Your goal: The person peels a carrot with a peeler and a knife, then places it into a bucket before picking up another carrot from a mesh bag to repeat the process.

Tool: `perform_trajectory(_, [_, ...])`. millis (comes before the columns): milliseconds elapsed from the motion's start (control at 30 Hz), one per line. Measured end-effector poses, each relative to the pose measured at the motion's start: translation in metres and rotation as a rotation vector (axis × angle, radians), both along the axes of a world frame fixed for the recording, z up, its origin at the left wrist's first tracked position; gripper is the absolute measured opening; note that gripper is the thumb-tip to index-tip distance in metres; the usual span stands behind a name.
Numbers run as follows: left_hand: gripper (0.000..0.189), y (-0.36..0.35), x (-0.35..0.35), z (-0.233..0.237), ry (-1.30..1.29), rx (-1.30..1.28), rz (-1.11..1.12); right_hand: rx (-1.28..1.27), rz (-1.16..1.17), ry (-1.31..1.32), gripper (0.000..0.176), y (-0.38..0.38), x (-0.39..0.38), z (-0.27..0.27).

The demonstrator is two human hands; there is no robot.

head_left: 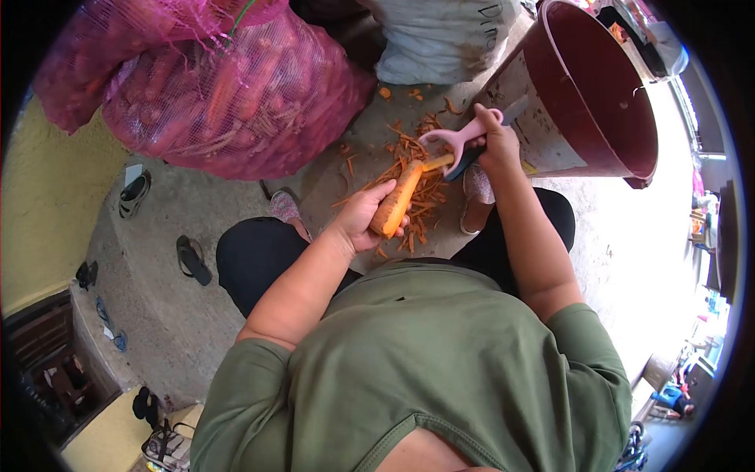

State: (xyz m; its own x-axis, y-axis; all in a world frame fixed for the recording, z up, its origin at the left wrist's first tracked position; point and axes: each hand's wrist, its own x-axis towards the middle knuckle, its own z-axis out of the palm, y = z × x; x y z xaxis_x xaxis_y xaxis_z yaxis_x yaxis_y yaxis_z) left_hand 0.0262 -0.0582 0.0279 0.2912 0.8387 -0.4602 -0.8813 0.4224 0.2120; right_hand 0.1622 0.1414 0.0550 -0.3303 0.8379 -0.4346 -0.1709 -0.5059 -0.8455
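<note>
My left hand (364, 214) is wrapped round the lower part of a carrot (399, 198), which is partly peeled and tilted up to the right. In my right hand (500, 146) is a pink peeler (458, 140), its head close to the carrot's far end. An orange strip (437, 163) spans from the carrot's tip to the peeler. A knife, with its blade (515, 108) sticking out beyond my right fingers and its dark handle (464, 162) below them, is held together with the peeler. Carrot peelings (423, 211) lie heaped on the floor below.
A pink mesh sack (236, 94) full of carrots stands at the upper left. Beside it is a white sack (440, 39). A large, tilted maroon bucket (609, 86) is at the upper right. Sandals (192, 260) lie on the concrete floor to the left.
</note>
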Motion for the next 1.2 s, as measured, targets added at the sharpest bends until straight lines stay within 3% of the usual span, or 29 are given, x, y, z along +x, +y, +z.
perform_trajectory(33, [0.034, -0.001, 0.001, 0.003, 0.008, -0.023, 0.014, -0.022, 0.01, 0.005, 0.023, -0.012, -0.002, 0.011])
perform_trajectory(133, [0.032, 0.007, 0.011, 0.036, 0.247, -0.186, 0.063, -0.017, 0.399, 0.011, 0.023, -0.068, -0.012, 0.035])
perform_trajectory(333, [0.032, 0.001, 0.007, 0.015, 0.11, -0.018, 0.015, -0.015, -0.068, -0.053, 0.02, 0.008, 0.007, -0.015])
perform_trajectory(433, [0.033, 0.002, 0.009, 0.015, 0.12, -0.036, 0.049, -0.026, 0.011, 0.016, 0.017, -0.022, -0.002, 0.01])
perform_trajectory(533, [0.034, 0.003, 0.008, 0.01, 0.077, -0.09, 0.075, -0.026, 0.232, 0.084, 0.017, -0.06, -0.011, 0.03])
perform_trajectory(633, [0.034, 0.003, 0.01, 0.016, 0.117, -0.138, 0.034, -0.106, 0.411, 0.203, 0.017, -0.065, -0.013, 0.024])
perform_trajectory(733, [0.035, 0.002, 0.009, 0.007, 0.014, -0.082, -0.07, -0.116, 0.14, -0.01, 0.017, -0.038, -0.014, 0.004])
perform_trajectory(800, [0.035, 0.001, 0.008, 0.006, 0.024, -0.059, -0.041, -0.016, -0.018, -0.017, 0.018, 0.004, 0.004, -0.031])
perform_trajectory(867, [0.034, 0.002, 0.007, 0.012, 0.094, -0.037, -0.024, -0.043, 0.044, 0.116, 0.02, 0.01, 0.013, -0.03])
perform_trajectory(967, [0.031, 0.005, 0.007, 0.019, 0.197, -0.053, 0.019, -0.075, 0.222, -0.008, 0.022, -0.055, -0.011, 0.028])
perform_trajectory(1000, [0.031, 0.006, 0.007, 0.018, 0.15, -0.047, 0.001, -0.103, 0.409, 0.01, 0.021, -0.067, -0.011, 0.034])
perform_trajectory(1067, [0.029, 0.008, 0.009, 0.014, 0.058, -0.035, -0.035, -0.045, 0.533, 0.04, 0.019, -0.074, -0.015, 0.029])
perform_trajectory(1100, [0.03, 0.008, 0.009, 0.013, 0.111, -0.112, -0.009, -0.093, 0.472, 0.025, 0.018, -0.063, -0.014, 0.02])
perform_trajectory(1133, [0.031, 0.007, 0.009, 0.012, 0.077, -0.085, -0.016, -0.139, 0.261, 0.005, 0.019, -0.057, -0.017, 0.024])
perform_trajectory(1200, [0.032, 0.004, 0.009, 0.011, 0.011, -0.029, -0.03, -0.102, 0.05, 0.0, 0.02, -0.016, -0.006, -0.013])
